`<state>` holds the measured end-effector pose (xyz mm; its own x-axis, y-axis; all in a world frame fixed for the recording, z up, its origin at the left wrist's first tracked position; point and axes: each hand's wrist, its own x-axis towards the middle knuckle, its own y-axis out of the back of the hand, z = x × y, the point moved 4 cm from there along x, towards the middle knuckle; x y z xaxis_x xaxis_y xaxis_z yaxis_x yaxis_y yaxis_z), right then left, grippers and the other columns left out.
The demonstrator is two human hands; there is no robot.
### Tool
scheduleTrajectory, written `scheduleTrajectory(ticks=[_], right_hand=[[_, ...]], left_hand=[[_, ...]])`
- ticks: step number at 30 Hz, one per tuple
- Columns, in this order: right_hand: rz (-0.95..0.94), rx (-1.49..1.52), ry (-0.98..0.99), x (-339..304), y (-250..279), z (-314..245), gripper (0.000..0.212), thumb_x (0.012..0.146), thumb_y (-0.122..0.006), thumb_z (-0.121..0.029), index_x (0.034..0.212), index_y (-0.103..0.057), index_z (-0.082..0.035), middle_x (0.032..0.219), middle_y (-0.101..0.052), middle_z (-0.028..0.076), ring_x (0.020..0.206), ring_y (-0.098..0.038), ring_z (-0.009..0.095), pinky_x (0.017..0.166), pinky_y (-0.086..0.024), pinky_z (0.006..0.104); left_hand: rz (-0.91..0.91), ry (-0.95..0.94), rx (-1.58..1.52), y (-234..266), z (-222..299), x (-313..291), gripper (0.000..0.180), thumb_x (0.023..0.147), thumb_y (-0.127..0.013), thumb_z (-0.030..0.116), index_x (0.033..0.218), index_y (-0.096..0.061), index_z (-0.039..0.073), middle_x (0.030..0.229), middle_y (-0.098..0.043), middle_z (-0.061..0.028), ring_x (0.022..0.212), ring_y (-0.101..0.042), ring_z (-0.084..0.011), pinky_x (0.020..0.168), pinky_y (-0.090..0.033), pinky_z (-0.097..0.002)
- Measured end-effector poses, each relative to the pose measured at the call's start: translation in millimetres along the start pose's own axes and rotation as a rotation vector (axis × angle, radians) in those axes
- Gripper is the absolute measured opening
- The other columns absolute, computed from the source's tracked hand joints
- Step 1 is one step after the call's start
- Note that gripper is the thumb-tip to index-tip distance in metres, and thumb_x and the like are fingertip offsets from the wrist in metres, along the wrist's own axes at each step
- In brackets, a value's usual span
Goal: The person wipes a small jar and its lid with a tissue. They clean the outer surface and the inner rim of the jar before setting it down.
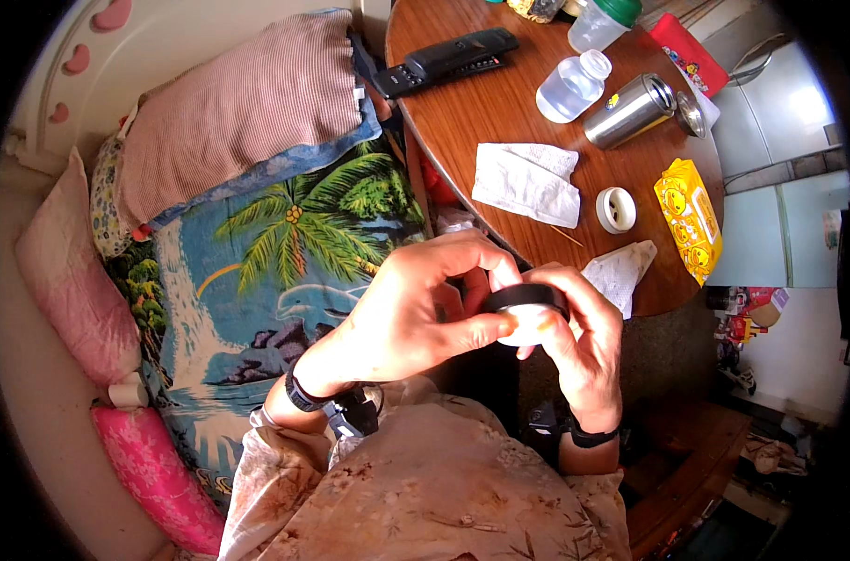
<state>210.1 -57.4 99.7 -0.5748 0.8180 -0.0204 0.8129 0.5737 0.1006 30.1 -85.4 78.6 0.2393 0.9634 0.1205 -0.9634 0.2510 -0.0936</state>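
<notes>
A round, lid-like piece with a black band and a pale lower face [526,301] is held up between my hands, just off the table's near edge. My left hand [434,299] pinches it from the left, thumb laid along its front. From the right, my right hand [579,323] grips it with the thumb pressed on its pale face. Fingers cover part of it, so its exact kind is unclear. Beyond my hands lie a crumpled white tissue [621,278], a thin wooden stick [566,236] and a white ring-shaped cap [616,210].
The round wooden table [444,131] carries a folded tissue [526,183], a steel flask [631,110], a clear bottle [573,86], remote controls [448,64] and a yellow wipes pack [689,220]. Left is a bed with a palm-tree cover [294,243] and a pillow [247,112].
</notes>
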Motion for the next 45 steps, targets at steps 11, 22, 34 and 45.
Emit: scheduleTrajectory(ticks=[11, 22, 34, 45], right_hand=[[0.087, 0.218, -0.088, 4.0, -1.0, 11.6, 0.041, 0.102, -0.054, -0.037, 0.111, -0.059, 0.002, 0.093, -0.066, 0.009, 0.073, -0.063, 0.012, 0.062, -0.051, 0.0248], [0.032, 0.28, -0.102, 10.9, -2.2, 17.7, 0.042, 0.103, -0.048, -0.04, 0.108, -0.053, 0.001, 0.09, -0.064, 0.011, 0.068, -0.062, 0.013, 0.054, -0.05, 0.0244], [0.033, 0.533, -0.143, 15.9, -0.7, 22.9, 0.031, 0.095, -0.058, -0.027, 0.109, -0.052, 0.001, 0.096, -0.063, 0.013, 0.076, -0.066, 0.017, 0.052, -0.056, 0.0292], [0.012, 0.786, -0.207, 17.9, 0.4, 42.3, 0.043, 0.102, -0.048, -0.037, 0.119, -0.05, 0.003, 0.101, -0.064, 0.017, 0.081, -0.069, 0.024, 0.055, -0.059, 0.0349]], left_hand=[[0.047, 0.043, -0.357, -18.3, -23.0, -1.5, 0.045, 0.087, -0.078, 0.019, 0.12, -0.056, -0.001, 0.112, -0.054, -0.0048, 0.098, -0.057, -0.0114, 0.087, -0.048, -0.0281], [0.092, 0.063, -0.256, -22.6, -16.9, -2.0, 0.046, 0.087, -0.077, 0.014, 0.124, -0.055, -0.003, 0.113, -0.053, -0.0063, 0.104, -0.06, -0.0142, 0.085, -0.053, -0.0283], [0.085, 0.008, 0.071, -21.1, -11.1, 2.8, 0.047, 0.084, -0.075, 0.006, 0.126, -0.056, -0.001, 0.119, -0.053, -0.0083, 0.101, -0.059, -0.015, 0.074, -0.054, -0.0247], [0.167, -0.047, 0.104, -19.4, -21.7, 7.1, 0.047, 0.087, -0.074, 0.017, 0.127, -0.058, -0.003, 0.117, -0.054, -0.0102, 0.104, -0.056, -0.0187, 0.082, -0.051, -0.0274]])
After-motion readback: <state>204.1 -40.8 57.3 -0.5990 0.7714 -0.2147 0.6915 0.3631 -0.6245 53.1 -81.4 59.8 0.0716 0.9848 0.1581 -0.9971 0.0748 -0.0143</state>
